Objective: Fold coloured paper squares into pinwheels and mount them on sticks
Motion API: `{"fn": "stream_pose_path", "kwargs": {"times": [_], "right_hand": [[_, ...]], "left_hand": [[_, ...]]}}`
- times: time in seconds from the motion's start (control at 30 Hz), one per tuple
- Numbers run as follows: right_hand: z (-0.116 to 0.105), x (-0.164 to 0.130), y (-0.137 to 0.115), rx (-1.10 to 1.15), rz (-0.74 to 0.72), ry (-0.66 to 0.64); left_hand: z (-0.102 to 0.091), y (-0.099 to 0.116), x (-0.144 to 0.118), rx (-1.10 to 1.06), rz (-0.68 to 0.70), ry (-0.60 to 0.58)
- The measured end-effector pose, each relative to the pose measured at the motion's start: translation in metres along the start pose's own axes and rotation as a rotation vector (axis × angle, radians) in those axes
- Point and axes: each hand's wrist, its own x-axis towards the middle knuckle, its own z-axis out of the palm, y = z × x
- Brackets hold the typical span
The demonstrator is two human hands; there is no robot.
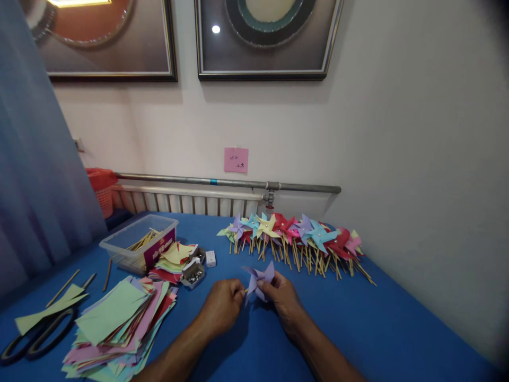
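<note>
A purple paper pinwheel (260,281) is held between my two hands above the blue-covered table (262,345). My right hand (284,302) pinches the folded paper, with the thumb over its centre. My left hand (225,302) is closed around a thin wooden stick, and only a short bit of it shows beside the paper. Just beyond my left hand are two small open boxes of metal pins (193,275) and a small white box (210,259). Finished pinwheels (284,228) in several colours lie in a row behind my right hand, their sticks toward me.
A stack of coloured paper (115,318) lies at the left, with black-handled scissors (51,331) beside it. Behind stand a clear plastic box (137,241) of sticks and a pile of small paper pieces (175,260). A blue curtain (40,143) hangs far left; a wall borders the right.
</note>
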Motion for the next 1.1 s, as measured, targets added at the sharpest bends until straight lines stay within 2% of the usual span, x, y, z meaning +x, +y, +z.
{"fn": "stream_pose_path", "kwargs": {"times": [0.6,0.77,0.9,1.1], "right_hand": [[0.002,0.0,-0.001,-0.016,-0.017,0.032],[0.003,-0.001,-0.003,-0.009,-0.01,0.031],[0.0,0.002,-0.004,-0.042,-0.008,0.01],[-0.009,0.009,-0.002,-0.1,-0.017,-0.047]], "left_hand": [[-0.002,0.009,-0.002,0.021,-0.009,0.006],[0.0,0.005,-0.001,-0.027,-0.008,0.01],[0.0,0.001,0.0,-0.09,-0.012,-0.053],[-0.003,0.003,-0.004,-0.064,-0.047,-0.116]]}}
